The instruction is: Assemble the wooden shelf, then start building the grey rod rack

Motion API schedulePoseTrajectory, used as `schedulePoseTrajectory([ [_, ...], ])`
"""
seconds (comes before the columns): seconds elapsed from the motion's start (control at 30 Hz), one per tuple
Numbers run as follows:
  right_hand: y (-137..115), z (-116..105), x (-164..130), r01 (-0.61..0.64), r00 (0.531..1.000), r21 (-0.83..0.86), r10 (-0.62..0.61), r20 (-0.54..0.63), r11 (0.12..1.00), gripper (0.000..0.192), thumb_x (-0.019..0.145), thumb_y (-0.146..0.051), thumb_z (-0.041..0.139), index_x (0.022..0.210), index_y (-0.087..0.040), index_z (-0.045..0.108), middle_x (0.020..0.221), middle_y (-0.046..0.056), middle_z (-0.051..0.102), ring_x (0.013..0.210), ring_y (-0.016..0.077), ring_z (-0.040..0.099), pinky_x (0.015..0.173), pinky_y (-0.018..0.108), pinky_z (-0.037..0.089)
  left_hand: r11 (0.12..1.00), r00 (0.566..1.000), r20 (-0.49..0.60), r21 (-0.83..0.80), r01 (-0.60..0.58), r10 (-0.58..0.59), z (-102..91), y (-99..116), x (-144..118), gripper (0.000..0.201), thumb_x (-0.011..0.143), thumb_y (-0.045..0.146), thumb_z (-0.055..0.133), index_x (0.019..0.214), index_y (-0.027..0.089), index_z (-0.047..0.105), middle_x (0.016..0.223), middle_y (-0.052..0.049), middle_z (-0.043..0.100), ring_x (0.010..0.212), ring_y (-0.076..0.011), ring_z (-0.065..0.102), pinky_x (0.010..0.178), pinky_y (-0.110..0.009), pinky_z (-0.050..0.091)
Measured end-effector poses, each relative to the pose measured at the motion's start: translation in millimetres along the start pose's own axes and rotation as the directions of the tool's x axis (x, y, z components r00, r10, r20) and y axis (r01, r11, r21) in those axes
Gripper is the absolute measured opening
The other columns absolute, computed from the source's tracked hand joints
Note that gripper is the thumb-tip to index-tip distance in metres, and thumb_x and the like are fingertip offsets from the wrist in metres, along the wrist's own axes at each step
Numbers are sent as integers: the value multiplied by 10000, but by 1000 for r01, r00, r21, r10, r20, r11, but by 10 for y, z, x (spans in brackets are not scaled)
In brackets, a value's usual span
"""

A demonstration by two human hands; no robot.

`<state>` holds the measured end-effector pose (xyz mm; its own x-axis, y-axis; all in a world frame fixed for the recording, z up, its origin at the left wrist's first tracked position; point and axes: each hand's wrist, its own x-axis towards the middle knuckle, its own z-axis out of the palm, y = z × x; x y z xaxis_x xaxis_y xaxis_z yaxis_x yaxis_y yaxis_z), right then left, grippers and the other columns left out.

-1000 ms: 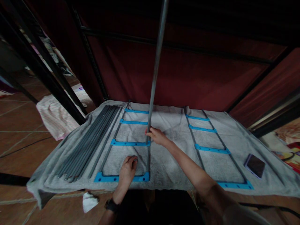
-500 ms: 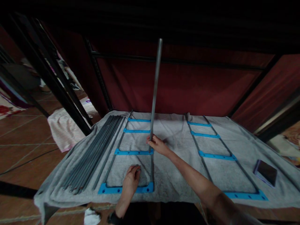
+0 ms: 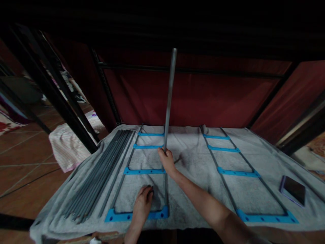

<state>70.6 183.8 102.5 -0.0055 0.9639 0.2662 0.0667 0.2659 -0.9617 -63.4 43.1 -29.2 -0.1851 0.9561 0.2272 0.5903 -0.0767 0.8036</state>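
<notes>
My right hand (image 3: 167, 160) is wrapped round the lower part of a grey metal tube (image 3: 170, 91), which stands nearly upright, leaning slightly. The tube's bottom end is at the right end of a blue crosspiece (image 3: 144, 171) in the left ladder-like frame; whether it sits in a hole I cannot tell. My left hand (image 3: 142, 201) is closed, fingertips pinched over something small and dark that I cannot make out. It hovers above the frame's front blue crosspiece (image 3: 118, 216) and hides part of it.
Several loose grey tubes (image 3: 101, 173) lie side by side on the left of the grey cloth (image 3: 193, 189). A second frame with blue crosspieces (image 3: 269, 218) lies on the right, a phone (image 3: 293, 190) beside it. Black metal posts (image 3: 63, 98) flank the table.
My right hand has shifted its grip on the tube and turned so its back shows more. The left hand stays pinched in nearly the same place. The view has tilted up slightly.
</notes>
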Motion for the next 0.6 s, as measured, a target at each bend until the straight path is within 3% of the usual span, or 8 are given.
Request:
schedulePoseTrajectory([
  [0.13, -13, 77, 4, -7, 994, 11, 8, -106, 1000, 412, 854, -532, 519, 607, -253, 344, 541, -53, 335, 550, 127, 367, 528, 262, 343, 1000, 999, 47, 0, 15, -15, -49, 100, -2, 282, 849, 319, 501, 973, 203, 726, 1030, -121, 704, 981, -256, 686, 947, -455, 565],
  [0.33, -20, 73, -7, 15, 995, -1, -15, -103, 1000, 410, 873, -527, 492, 605, -255, 342, 538, -47, 328, 538, 132, 353, 511, 274, 318, 999, 999, 26, -35, 20, -19, -181, 219, 59, 312, 892, 350, 463, 984, 198, 720, 1002, -114, 705, 938, -240, 692, 885, -408, 579],
  [0.47, -16, 62, -13, -11, 995, 18, 13, -99, 1000, 403, 869, -514, 503, 593, -252, 370, 519, -49, 343, 518, 132, 366, 519, 281, 321, 999, 994, -111, 33, 22, -18, -436, 138, 187, 317, 891, 364, 467, 1004, 200, 713, 1027, -106, 691, 943, -236, 676, 887, -393, 561],
  [0.6, -42, 60, -18, -7, 993, 6, 7, -115, 1000, 383, 874, -497, 489, 605, -256, 364, 522, -51, 357, 519, 136, 375, 528, 285, 335, 972, 957, -288, 216, 95, -29, -777, -97, 303, 356, 888, 393, 448, 1020, 189, 707, 1006, -114, 661, 915, -260, 647, 867, -417, 543],
])
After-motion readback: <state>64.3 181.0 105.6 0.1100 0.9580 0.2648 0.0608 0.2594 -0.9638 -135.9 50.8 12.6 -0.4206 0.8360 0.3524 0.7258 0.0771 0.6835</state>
